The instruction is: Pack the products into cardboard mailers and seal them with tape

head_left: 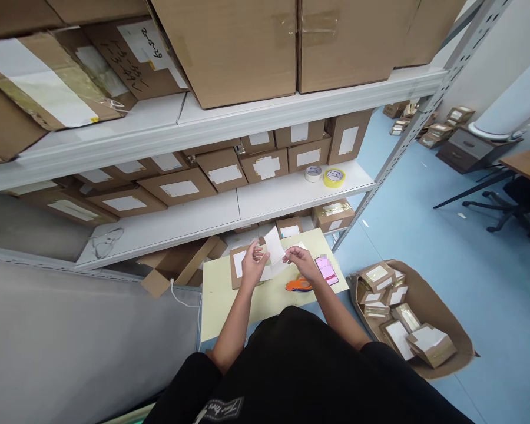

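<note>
- The sheet (274, 246) is mid-frame, just below centre, above the counter (221, 306).
- Your right hand (303, 262) has its grip closed on the sheet's lower-right edge; your left hand (252, 266) curls at the left edge, and you cannot tell whether it pinches.
- Expect it light, thin, easily creased; take it by opposite edges.
- Its long axis seems to run from upper left to lower right, steeply; which way its printed face points is unclear.
</note>
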Motion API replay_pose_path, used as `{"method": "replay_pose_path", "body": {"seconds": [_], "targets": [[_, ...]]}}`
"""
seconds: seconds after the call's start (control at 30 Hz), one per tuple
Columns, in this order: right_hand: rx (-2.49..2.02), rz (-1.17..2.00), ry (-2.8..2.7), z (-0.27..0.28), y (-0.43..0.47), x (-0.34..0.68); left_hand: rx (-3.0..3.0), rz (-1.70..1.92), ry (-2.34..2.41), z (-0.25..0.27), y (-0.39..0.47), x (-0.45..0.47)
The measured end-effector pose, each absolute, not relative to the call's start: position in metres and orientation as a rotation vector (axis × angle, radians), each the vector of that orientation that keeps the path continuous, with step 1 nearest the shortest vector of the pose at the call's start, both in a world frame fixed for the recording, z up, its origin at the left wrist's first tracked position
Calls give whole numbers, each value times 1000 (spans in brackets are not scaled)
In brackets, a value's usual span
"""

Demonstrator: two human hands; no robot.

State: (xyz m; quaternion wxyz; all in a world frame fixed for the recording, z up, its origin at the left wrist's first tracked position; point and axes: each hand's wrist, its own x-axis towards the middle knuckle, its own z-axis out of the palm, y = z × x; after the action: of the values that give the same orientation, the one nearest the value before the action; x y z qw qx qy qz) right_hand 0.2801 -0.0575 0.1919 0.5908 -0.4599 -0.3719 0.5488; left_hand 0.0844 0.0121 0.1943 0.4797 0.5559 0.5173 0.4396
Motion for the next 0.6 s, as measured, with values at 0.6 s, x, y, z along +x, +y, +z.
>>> {"method": "replay_pose_path", "body": {"seconds": [0.6], "targets": [[-982,1288,-921,198,-65,273,1361,863,999,217,-20,104]]}}
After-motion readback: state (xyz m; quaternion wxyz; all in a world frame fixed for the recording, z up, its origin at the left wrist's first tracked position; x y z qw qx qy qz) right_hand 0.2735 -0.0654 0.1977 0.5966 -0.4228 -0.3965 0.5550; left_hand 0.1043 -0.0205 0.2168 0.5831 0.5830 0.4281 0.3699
